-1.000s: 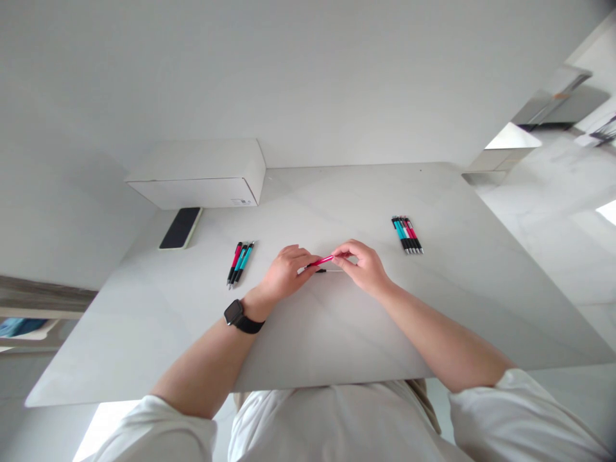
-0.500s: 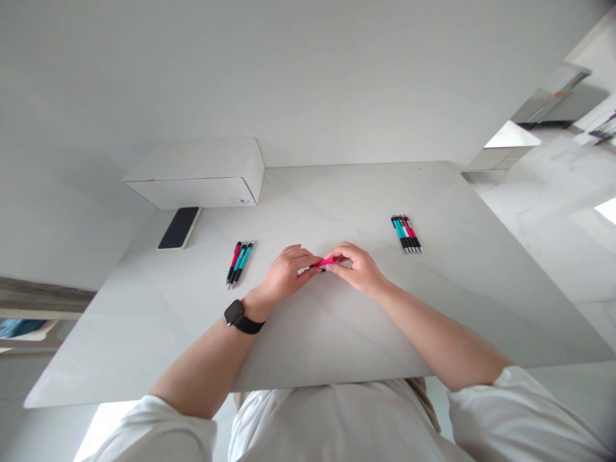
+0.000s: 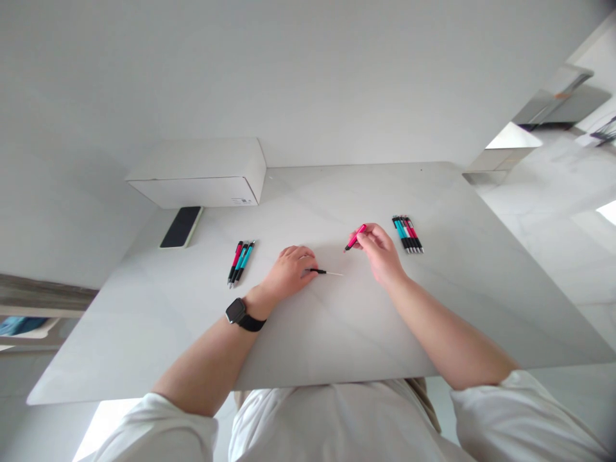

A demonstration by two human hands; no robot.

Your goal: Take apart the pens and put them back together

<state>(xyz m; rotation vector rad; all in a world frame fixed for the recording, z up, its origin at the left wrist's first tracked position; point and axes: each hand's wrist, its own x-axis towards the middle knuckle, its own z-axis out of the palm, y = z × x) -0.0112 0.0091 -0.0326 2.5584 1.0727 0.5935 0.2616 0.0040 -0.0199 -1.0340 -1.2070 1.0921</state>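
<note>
My right hand (image 3: 378,250) is raised over the table, its thumb and fingers closed on a pink pen barrel (image 3: 359,235) whose black end slants down to the left. Low on the tabletop, my left hand (image 3: 290,269) has its curled fingers and thumb around a black pen part (image 3: 317,271). From that part a thin pale rod, seemingly the refill (image 3: 335,274), sticks out to the right. The fingers hide whatever else the left hand contains. A black watch (image 3: 235,311) is on my left wrist.
Three pens (image 3: 240,263), red and teal, lie left of my left hand. Several pens (image 3: 407,234) form a row on the right. A phone (image 3: 181,227) rests before a white box (image 3: 195,191), which stands against the wall. The pale table (image 3: 337,340) has its front edge close to me.
My hands have moved apart. The right one went up and to the right with the pink barrel, exposing the thin rod and black part at my left hand, which barely moved.
</note>
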